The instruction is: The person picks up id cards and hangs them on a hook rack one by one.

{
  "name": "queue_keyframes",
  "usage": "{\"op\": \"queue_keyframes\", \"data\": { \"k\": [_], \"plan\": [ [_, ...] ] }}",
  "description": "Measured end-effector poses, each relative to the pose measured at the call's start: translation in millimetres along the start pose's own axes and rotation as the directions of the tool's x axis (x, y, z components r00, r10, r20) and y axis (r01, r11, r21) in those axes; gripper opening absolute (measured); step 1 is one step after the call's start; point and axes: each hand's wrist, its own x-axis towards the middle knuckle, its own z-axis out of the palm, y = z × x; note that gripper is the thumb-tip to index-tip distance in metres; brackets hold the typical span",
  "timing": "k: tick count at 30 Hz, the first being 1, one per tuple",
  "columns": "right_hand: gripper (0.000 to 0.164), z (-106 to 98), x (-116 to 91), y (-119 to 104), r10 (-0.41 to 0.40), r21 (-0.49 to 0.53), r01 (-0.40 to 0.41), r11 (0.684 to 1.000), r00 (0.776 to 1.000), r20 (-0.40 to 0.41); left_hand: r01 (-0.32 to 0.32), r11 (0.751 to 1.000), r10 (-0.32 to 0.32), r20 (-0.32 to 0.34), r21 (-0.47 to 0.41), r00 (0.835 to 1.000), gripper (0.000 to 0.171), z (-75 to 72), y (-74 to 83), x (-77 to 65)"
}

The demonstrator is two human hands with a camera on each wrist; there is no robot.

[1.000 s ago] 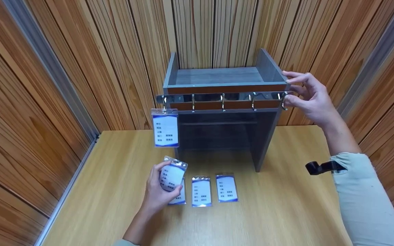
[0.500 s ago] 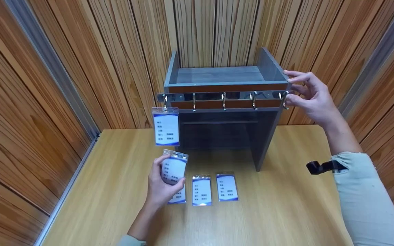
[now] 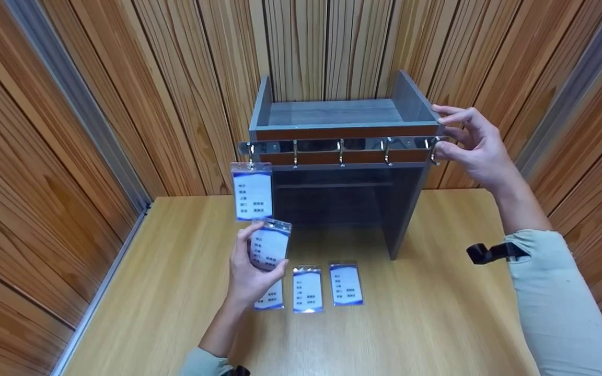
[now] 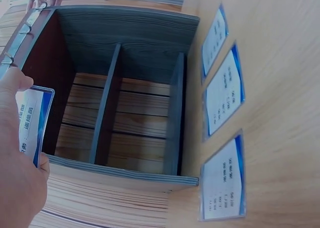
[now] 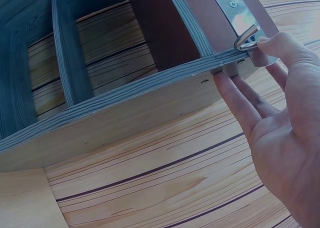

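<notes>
My left hand [image 3: 251,274] holds a badge [image 3: 269,245] by its edges, thumb on one side and fingers on the other. The badge is raised in front of the grey shelf [image 3: 405,209], its top overlapping the bottom of a hanging badge [image 3: 252,193] in the head view. That one hangs from the leftmost hook of the metal hook rail [image 3: 316,145]. At the rail's right end, my right hand [image 3: 476,143] grips the corner. In the right wrist view the thumb lies at the end hook [image 5: 246,40], fingertips against the side panel [image 5: 150,113].
Below the shelf, three badges lie in a row on the wooden table [image 3: 411,324]: a left badge [image 3: 270,298] partly covered by my hand, a middle badge [image 3: 307,290] and a right badge [image 3: 346,284]. Wood-panelled walls [image 3: 97,104] enclose the back and sides.
My left hand has lifted the held badge upward and slightly right, toward the hook rail. The right hand stays at the rail's right end.
</notes>
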Motion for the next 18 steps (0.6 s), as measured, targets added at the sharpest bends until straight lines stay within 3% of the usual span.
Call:
{"op": "queue_keyframes", "data": {
  "k": [10,18],
  "plan": [
    [0.041,-9.6,1.3,13.5,-0.008,0.003,0.008,1.000,1.000,-0.005,0.014,1.000,-0.014,-0.036,-0.006,0.999,0.086,5.5,31.5,15.0],
    [0.041,-6.0,2.2,11.8,-0.016,0.029,0.016,0.999,1.000,0.001,0.030,0.999,-0.031,-0.023,-0.026,0.999,0.089,10.1,18.3,18.6]
  ]
}}
